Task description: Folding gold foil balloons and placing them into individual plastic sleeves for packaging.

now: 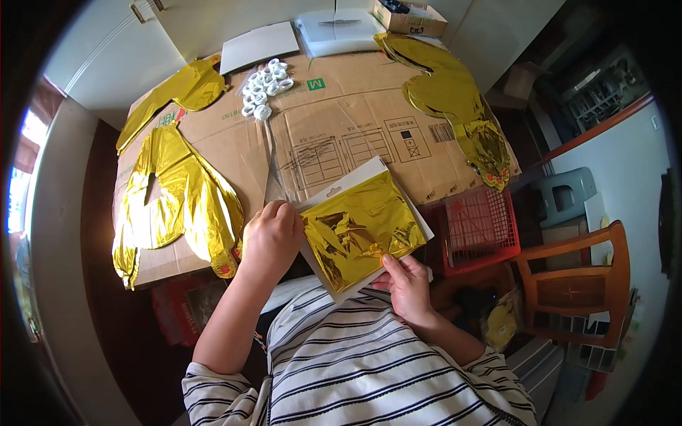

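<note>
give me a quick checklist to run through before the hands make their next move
1. Right hand steadying the white card: ok, thumb on top at the near edge.
2. Left hand holding the card: cannot tell, its closed fingers hide what they pinch.
3. Folded gold foil smooth: not ok, creased and bunched by the right thumb.
4. White rings clear of the card: ok, farther back on the cardboard.

I find room beyond the gold pack (366, 234) at twelve o'clock; white rings (266, 91) block eleven, foil shapes (177, 90) ten and one.
</note>
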{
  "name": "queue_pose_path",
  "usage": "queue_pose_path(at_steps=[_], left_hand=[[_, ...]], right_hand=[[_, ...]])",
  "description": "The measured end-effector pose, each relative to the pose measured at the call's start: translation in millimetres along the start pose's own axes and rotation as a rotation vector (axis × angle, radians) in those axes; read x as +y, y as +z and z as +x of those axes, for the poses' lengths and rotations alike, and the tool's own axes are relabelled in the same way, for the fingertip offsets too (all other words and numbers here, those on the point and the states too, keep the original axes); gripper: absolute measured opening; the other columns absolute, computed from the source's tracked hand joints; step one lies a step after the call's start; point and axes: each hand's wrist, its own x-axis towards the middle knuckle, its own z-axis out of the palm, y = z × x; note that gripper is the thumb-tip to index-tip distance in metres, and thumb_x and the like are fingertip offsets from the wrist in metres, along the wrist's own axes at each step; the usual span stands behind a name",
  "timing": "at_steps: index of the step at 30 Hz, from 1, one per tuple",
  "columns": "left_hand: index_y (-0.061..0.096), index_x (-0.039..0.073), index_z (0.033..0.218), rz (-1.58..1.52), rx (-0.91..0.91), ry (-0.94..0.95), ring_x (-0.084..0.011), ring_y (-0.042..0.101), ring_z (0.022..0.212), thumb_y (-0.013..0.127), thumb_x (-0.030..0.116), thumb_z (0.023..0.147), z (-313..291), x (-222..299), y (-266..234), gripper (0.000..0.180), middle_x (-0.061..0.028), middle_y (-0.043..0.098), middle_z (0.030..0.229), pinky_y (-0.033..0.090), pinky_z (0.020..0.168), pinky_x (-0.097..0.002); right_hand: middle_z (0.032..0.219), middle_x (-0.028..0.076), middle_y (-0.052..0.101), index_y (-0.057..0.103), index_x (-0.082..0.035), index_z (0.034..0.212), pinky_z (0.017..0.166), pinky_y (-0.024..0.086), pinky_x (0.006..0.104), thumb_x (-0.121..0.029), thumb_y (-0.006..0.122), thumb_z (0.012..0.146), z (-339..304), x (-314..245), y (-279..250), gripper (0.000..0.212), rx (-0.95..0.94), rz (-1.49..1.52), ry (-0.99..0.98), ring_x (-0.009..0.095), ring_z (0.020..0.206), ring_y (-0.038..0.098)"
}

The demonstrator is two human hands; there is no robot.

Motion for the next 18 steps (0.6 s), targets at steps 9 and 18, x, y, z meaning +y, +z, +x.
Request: queue_pose_path(at_steps=[9, 18], left_hand=[[0.058, 0.007, 0.091, 0.307, -0.014, 0.208, -0.0249, 0.066, 0.072, 0.071, 0.017, 0.077, 26.6, 16.4, 19.3, 0.021, -0.0067, 0.061, 0.080, 0.050, 0.067, -0.0380], [0.057, 0.008, 0.087, 0.191, -0.021, 0.334, -0.0257, 0.064, 0.080, 0.070, 0.016, 0.072, 62.0, 27.9, 49.9, 0.021, -0.0067, 0.059, 0.084, 0.049, 0.075, -0.0385]], right_hand=[[0.090, 0.007, 0.070, 0.067, 0.000, 0.108, 0.062, 0.058, 0.0254, -0.017, 0.063, 0.100, 1.5, -0.6, 6.3, 0.020, -0.015, 0.001, -0.002, 0.013, 0.068, 0.068], [0.089, 0.008, 0.071, 0.066, 0.002, 0.101, 0.061, 0.058, 0.0257, -0.019, 0.063, 0.100, 2.0, -0.9, 10.1, 0.020, -0.039, -0.001, 0.028, 0.014, 0.070, 0.070]])
